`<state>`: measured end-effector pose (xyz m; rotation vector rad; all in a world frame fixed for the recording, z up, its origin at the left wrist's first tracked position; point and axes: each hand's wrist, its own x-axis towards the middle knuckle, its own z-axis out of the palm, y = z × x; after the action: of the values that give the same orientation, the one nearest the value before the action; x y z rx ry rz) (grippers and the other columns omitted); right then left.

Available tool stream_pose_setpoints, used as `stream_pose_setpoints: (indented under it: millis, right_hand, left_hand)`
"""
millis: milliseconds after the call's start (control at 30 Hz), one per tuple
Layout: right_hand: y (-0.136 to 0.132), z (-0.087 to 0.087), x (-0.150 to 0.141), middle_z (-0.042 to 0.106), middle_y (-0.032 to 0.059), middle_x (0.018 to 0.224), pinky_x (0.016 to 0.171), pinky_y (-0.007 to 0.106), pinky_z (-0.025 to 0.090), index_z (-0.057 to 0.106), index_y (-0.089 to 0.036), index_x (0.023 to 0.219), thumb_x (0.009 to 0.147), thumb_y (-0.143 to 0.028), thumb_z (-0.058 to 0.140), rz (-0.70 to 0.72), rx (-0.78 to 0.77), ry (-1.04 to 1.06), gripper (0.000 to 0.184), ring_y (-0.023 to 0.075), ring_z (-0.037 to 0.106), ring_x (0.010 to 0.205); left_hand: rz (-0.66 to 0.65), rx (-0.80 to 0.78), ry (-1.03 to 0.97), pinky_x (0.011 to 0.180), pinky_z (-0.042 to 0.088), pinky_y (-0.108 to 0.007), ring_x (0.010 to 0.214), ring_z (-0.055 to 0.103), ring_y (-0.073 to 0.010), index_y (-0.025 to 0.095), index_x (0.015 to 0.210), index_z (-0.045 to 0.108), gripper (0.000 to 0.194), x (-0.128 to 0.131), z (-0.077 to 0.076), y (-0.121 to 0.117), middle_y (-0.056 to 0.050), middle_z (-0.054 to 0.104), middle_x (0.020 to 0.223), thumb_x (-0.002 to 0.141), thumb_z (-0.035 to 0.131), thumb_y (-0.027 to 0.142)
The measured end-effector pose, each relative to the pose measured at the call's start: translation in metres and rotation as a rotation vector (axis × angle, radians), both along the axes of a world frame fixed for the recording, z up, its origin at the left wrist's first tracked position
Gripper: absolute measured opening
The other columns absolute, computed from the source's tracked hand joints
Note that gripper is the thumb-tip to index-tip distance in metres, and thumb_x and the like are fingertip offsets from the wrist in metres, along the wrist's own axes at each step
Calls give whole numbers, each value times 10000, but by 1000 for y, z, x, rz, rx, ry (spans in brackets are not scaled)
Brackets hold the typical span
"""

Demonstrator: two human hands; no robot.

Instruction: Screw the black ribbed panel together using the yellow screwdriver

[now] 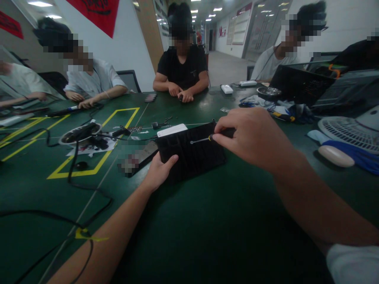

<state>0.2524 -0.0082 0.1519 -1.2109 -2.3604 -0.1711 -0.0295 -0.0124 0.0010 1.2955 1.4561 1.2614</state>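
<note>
My left hand point(158, 169) grips the left edge of a flat black panel point(198, 157) with ridges across its face, thumb on top and the other fingers hidden beneath. The panel is tilted toward me above the green table. Closed around the dark handle of a screwdriver point(203, 140), my right hand point(247, 136) is over the panel's right side. The screwdriver's thin shaft points left across the panel, and its tip carries a small light round bit or part I cannot make out. A white slab-shaped object point(172, 130) lies just behind the panel.
Black cables point(72, 169) cross the table at left, near a dish point(63, 138) of dark parts and yellow tape. A phone-like object point(139, 159) lies beside my left hand. At right are a white fan point(352, 132), a computer mouse point(336, 156) and a metal bowl point(269, 92). Several people sit opposite.
</note>
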Motion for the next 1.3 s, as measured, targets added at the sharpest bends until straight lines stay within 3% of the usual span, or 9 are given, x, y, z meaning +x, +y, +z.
stream_pose_setpoints:
  millis: [1300]
  right_hand:
    - [5,0,-1,781,89,897,780,386,423,815,-193,922,971,-296,642,5,-14,19,208,252,670,850]
  left_hand:
    - [1,-1,-7,1043,574,-589,1236,698,-390,184,1271,678,609,0,1,-1,-145,753,1291,790,848,516]
